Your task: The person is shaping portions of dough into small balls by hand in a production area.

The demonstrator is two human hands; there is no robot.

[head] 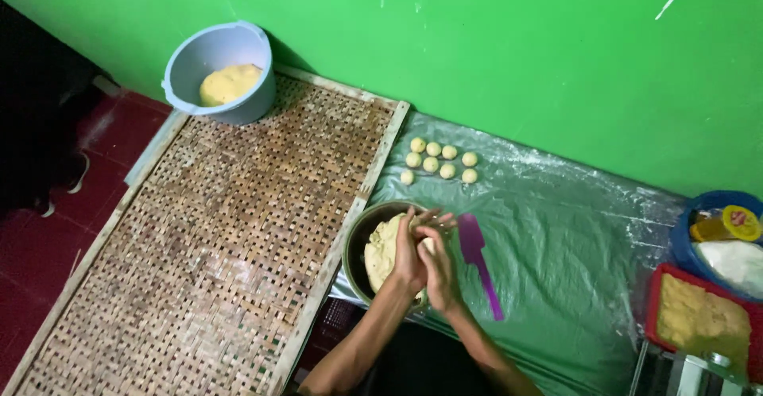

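My left hand (408, 251) and my right hand (438, 262) are pressed palm to palm over a dark round bowl (355, 241), with a small piece of pale yellow dough (428, 244) squeezed between them. The bowl holds a large lump of the same dough (380, 251). Several small dough balls (439, 160) lie in two rows on the clear plastic sheet (556, 237) beyond my hands. A purple scraper (478, 259) rests on the sheet just right of my right hand.
A big woven bamboo tray (238, 229) fills the left. A light blue bucket (219, 70) with dough stands at its far corner. At the right are a red tray of crumbly filling (699, 316) and a blue basin (715, 237). A green wall runs behind.
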